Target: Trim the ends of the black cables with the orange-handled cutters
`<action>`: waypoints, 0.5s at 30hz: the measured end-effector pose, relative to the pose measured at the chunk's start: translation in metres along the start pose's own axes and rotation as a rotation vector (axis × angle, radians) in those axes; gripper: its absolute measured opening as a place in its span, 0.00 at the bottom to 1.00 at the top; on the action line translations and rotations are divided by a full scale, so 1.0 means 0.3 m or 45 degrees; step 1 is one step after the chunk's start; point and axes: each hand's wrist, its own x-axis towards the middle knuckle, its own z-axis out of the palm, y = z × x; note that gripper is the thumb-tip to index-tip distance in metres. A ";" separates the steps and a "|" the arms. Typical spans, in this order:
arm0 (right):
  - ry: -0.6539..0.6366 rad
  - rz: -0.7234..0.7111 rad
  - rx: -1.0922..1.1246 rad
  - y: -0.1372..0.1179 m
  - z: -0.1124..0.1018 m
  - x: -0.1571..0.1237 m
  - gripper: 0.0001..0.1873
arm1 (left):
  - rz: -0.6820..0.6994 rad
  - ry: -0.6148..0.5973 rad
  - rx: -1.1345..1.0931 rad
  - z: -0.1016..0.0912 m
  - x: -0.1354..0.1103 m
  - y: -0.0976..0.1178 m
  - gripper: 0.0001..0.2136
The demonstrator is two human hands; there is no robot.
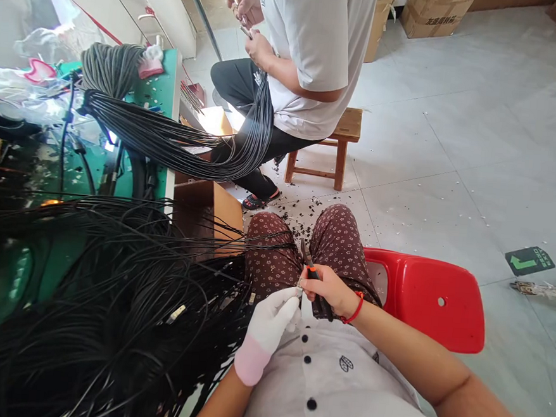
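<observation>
My left hand [273,316], in a white glove with a pink cuff, is closed in a pinch above my lap. A small pale connector [299,290] shows at its fingertips, and whether a cable runs from it is hard to make out. Bare and with a red bracelet at the wrist, my right hand [327,289] is wrapped round pliers [309,256] with black and orange handles, jaws pointing away from me. Its thumb and finger meet the left fingertips at the connector. A large tangle of black cables [125,274] lies to the left and partly reaches over my knee.
Across from me a co-worker [312,52] sits on a wooden stool [345,127], both hands on a tool, a cable bundle [178,144] over the lap. A green table [169,93] is at left, a cardboard box [227,214] beside it. A red stool [441,321] stands right.
</observation>
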 end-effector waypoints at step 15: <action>0.313 -0.532 -1.900 -0.018 -0.036 -0.123 0.10 | -0.056 0.261 -0.042 -0.006 -0.005 0.047 0.14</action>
